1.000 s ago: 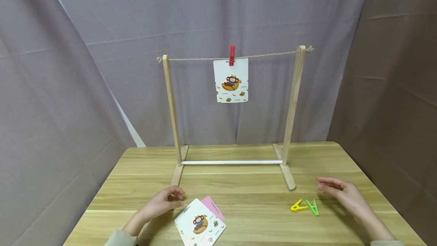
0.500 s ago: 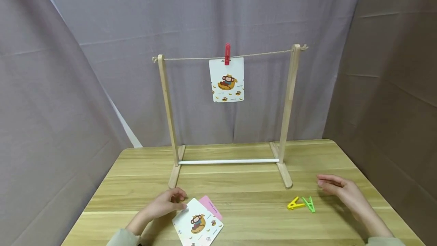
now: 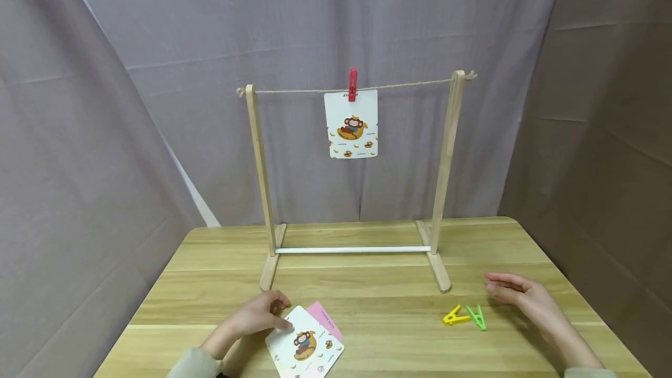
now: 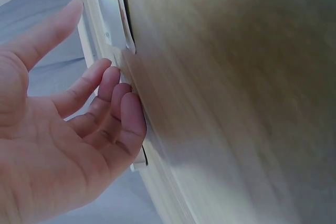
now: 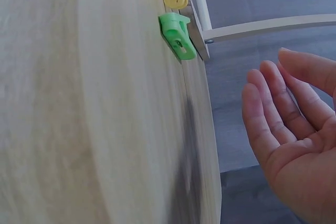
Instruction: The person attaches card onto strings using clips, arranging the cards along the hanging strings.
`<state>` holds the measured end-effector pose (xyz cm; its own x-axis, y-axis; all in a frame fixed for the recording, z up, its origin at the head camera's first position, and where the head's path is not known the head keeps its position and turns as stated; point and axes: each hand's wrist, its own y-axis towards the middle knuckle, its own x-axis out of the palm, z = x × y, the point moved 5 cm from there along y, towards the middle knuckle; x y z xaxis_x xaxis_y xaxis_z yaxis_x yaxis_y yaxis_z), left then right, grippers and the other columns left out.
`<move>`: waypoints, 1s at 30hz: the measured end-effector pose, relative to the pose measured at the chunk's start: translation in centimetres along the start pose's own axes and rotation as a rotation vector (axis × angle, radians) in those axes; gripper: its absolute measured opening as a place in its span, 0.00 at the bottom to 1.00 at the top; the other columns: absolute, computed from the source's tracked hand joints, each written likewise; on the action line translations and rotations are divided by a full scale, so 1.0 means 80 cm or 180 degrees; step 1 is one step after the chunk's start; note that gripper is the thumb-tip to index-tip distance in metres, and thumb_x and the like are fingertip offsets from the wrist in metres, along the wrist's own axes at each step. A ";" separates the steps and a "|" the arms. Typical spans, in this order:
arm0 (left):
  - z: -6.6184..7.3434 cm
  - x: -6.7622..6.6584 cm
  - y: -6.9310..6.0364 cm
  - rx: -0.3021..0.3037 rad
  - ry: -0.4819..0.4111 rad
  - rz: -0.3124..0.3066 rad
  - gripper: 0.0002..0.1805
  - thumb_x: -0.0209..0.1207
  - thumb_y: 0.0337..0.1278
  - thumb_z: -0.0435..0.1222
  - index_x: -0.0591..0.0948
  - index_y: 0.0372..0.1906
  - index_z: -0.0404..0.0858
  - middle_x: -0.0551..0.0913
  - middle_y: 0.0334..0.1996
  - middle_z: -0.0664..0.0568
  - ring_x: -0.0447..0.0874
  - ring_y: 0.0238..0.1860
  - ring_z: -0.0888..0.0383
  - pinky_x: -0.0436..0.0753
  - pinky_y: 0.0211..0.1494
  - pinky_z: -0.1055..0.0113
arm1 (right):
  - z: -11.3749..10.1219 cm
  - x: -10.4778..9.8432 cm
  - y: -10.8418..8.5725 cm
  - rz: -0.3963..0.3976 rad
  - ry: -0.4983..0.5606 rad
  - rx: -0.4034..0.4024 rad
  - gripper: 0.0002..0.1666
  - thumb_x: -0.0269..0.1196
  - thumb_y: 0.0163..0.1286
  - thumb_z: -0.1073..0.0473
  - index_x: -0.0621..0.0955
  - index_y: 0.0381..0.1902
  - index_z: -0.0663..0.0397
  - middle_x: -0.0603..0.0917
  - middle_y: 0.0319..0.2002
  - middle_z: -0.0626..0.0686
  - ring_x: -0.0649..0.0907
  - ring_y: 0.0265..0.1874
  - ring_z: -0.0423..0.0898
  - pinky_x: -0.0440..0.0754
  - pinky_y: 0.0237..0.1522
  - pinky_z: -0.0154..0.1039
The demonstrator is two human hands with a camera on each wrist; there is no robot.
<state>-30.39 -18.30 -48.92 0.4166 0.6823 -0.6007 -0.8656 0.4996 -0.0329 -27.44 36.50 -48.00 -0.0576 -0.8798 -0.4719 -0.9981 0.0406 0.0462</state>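
In the head view my left hand [image 3: 254, 315] is by the upper left edge of a white card [image 3: 307, 343] with a monkey on a banana. Its thumb looms over the card's corner; the left wrist view shows thumb and loosely bent fingers apart, holding nothing. Part of a pink card [image 3: 324, 318] peeks out from under the white one. My right hand [image 3: 527, 299] hovers beside a green clothespin [image 3: 478, 318] and a yellow clothespin [image 3: 455, 316], which lie on the table. Its fingers are relaxed, and the right wrist view shows a gap between hand and green clothespin [image 5: 179, 36].
Behind the cards stands a wooden frame [image 3: 445, 162] with a white crossbar [image 3: 352, 249] and a string [image 3: 294, 91] tied across its top. A red clothespin [image 3: 353, 84] hangs a similar monkey card [image 3: 352, 127] from that string. Grey curtains [image 3: 157, 133] surround the wooden table [image 3: 388, 337].
My left hand has shifted slightly right and down, its thumb now over the white card's corner. The right hand stays nearly still beside the clothespins. The head view has swayed a little.
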 end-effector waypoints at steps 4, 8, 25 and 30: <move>0.003 0.003 0.004 0.0029 0.0072 -0.0025 0.23 0.74 0.46 0.32 0.78 0.46 0.28 0.77 0.37 0.45 0.72 0.40 0.50 0.73 0.42 0.67 | 0.001 0.004 0.002 -0.0024 0.0014 0.0044 0.33 0.64 0.73 0.50 0.74 0.66 0.68 0.85 0.55 0.56 0.83 0.43 0.31 0.83 0.45 0.36; 0.006 0.006 0.008 0.0066 0.0121 -0.0046 0.23 0.75 0.45 0.32 0.78 0.45 0.28 0.76 0.35 0.45 0.71 0.39 0.51 0.72 0.41 0.68 | -0.001 0.007 0.005 -0.0042 0.0085 0.0055 0.34 0.65 0.73 0.50 0.74 0.65 0.70 0.85 0.54 0.57 0.83 0.43 0.31 0.83 0.46 0.37; 0.008 0.010 0.014 0.0009 0.0256 -0.0150 0.26 0.77 0.39 0.29 0.76 0.44 0.29 0.75 0.37 0.45 0.71 0.40 0.50 0.73 0.43 0.66 | 0.008 0.020 0.011 -0.0131 0.0181 0.0082 0.30 0.64 0.73 0.56 0.74 0.64 0.73 0.85 0.53 0.59 0.82 0.43 0.29 0.82 0.45 0.32; 0.008 0.011 0.015 0.0005 0.0334 -0.0105 0.24 0.77 0.38 0.29 0.76 0.41 0.31 0.75 0.35 0.47 0.72 0.39 0.51 0.73 0.42 0.66 | 0.007 0.020 0.011 -0.0124 0.0216 0.0047 0.31 0.65 0.73 0.55 0.74 0.64 0.74 0.85 0.54 0.61 0.82 0.43 0.29 0.82 0.45 0.32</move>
<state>-30.90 -16.80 -48.97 0.4134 0.6058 -0.6798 -0.8514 0.5218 -0.0528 -28.40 35.39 -49.21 -0.0175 -0.9109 -0.4123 -0.9998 0.0122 0.0157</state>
